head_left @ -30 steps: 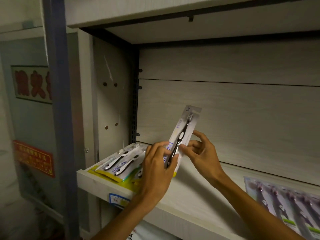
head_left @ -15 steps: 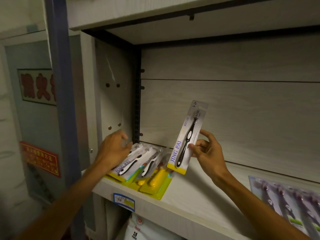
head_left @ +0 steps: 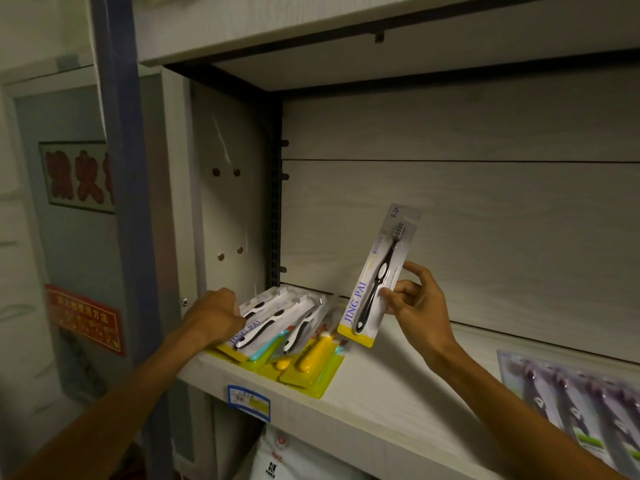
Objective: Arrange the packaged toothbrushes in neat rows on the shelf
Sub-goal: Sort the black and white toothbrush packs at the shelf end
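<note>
My right hand point(head_left: 414, 301) holds a packaged black toothbrush point(head_left: 379, 275) upright above the pale wooden shelf point(head_left: 381, 403), gripping its right edge. A loose pile of toothbrush packs point(head_left: 280, 336), white-and-black brushes on top and yellow ones below, lies at the shelf's left end. My left hand point(head_left: 216, 315) rests on the pile's left side with its fingers curled over the top white pack's edge.
A row of purple-tinted toothbrush packs point(head_left: 581, 410) lies at the shelf's right end. A blue price label point(head_left: 248, 402) sits on the shelf's front edge. The side panel point(head_left: 225, 202) and a blue upright post point(head_left: 121, 168) stand to the left, and a shelf board point(head_left: 346, 22) hangs overhead.
My left hand let go of the held pack, moved left and came down onto the pile. My right hand kept the black toothbrush pack and shifted it slightly right.
</note>
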